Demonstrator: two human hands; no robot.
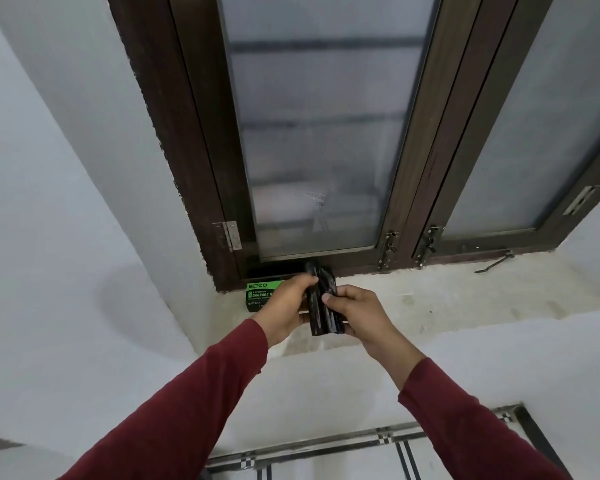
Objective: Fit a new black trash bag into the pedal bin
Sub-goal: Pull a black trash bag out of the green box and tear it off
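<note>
A folded black trash bag (321, 299) is held over the window sill between both hands. My left hand (286, 306) grips its left edge with thumb and fingers. My right hand (357, 315) pinches its right side near the middle. Behind my left hand a green and black garbage bag box (258, 295) lies on the sill, partly hidden. The pedal bin is not in view.
The concrete window sill (447, 292) runs to the right under a dark wooden window frame (194, 168) with frosted panes. A metal latch hook (496, 263) lies on the sill at the right. White walls flank the window; tiled floor (354, 462) shows below.
</note>
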